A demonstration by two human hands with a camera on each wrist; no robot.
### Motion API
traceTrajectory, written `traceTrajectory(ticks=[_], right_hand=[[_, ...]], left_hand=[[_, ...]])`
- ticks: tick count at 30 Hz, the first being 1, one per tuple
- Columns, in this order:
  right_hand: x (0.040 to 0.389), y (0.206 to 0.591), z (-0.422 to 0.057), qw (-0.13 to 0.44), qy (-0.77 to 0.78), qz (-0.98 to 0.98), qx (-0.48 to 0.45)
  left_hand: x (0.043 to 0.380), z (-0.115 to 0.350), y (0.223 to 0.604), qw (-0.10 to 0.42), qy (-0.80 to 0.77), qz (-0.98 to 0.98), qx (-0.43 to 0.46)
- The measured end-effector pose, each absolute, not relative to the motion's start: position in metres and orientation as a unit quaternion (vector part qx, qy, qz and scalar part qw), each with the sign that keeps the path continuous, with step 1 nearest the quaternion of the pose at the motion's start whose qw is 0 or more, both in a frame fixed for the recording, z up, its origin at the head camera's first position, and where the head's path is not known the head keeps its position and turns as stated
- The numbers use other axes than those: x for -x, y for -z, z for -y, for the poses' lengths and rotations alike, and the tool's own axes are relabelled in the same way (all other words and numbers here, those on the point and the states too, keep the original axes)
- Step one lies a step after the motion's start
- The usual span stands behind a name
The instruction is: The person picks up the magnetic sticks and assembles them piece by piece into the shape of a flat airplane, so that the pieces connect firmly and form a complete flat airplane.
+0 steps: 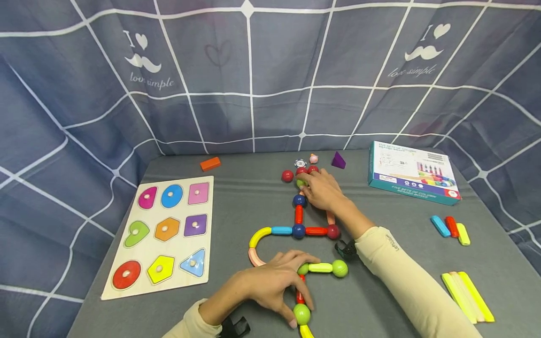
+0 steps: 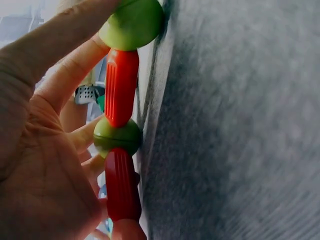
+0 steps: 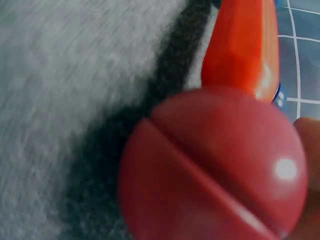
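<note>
1. Figure of glossy coloured rods and balls [image 1: 298,231]: is lying on the middle of a grey cloth-covered desk [image 1: 236,202], both hands touching it.
2. Left hand [image 1: 276,281]: its grip is pinching a near green ball [image 1: 302,314], thumb on one side, forefinger on the other. Red ribbed rod [image 1: 300,293] is joining this to a second green ball [image 1: 303,269] beneath the other fingers.
3. Right hand [image 1: 323,190]: its grip is pinching a light green ball [image 1: 300,183], partly hidden by the fingers, at the figure's far end.
4. Dark red ball [image 1: 333,232]: is forming a corner of the figure, filling much of the right wrist view.
5. Three loose red balls [image 1: 287,176]: are sitting just beyond the right hand, a purple pyramid [image 1: 338,160] standing near them.
6. Pale wooden board with nine knobbed coloured shapes [image 1: 181,244]: is lying at the left.
7. Orange rectangular block [image 1: 210,163]: is resting beyond the board.
8. Teal-and-white printed box [image 1: 414,171]: is lying at the far right.
9. Three short coloured rods [image 1: 452,226] and some flat yellow sticks [image 1: 467,296]: are lying nearer, along the right side.
</note>
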State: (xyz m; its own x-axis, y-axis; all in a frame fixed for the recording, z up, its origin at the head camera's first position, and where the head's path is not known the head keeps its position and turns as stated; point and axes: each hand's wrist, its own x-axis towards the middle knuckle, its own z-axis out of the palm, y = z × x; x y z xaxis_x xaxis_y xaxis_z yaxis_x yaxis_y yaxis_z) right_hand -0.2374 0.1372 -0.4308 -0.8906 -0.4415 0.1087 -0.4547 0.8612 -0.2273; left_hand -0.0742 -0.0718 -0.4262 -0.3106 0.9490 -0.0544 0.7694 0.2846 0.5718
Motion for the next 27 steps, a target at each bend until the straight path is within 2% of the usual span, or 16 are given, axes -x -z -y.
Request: traceTrajectory(ticks=[5, 9, 14, 22, 27], right_hand=[[0.236, 0.431, -0.139, 0.031, -0.137, 0.964, -0.224], [0.229, 0.428, -0.146, 0.059, -0.160, 0.954, -0.246], [0.193, 0.414, -0.165, 0.080, -0.218, 0.933, -0.274], [0.081, 0.412, -0.206, -0.027, -0.373, 0.877, -0.302], [0.038, 0.418, -0.221, -0.145, -0.446, 0.821, -0.326]], left_hand=[[0.070, 0.069, 0.426, 0.194, -0.203, -0.786, -0.551], [0.070, 0.069, 0.426, 0.193, -0.201, -0.787, -0.551], [0.070, 0.067, 0.428, 0.190, -0.208, -0.782, -0.556], [0.072, 0.067, 0.430, 0.188, -0.214, -0.781, -0.556], [0.073, 0.068, 0.431, 0.187, -0.230, -0.781, -0.549]])
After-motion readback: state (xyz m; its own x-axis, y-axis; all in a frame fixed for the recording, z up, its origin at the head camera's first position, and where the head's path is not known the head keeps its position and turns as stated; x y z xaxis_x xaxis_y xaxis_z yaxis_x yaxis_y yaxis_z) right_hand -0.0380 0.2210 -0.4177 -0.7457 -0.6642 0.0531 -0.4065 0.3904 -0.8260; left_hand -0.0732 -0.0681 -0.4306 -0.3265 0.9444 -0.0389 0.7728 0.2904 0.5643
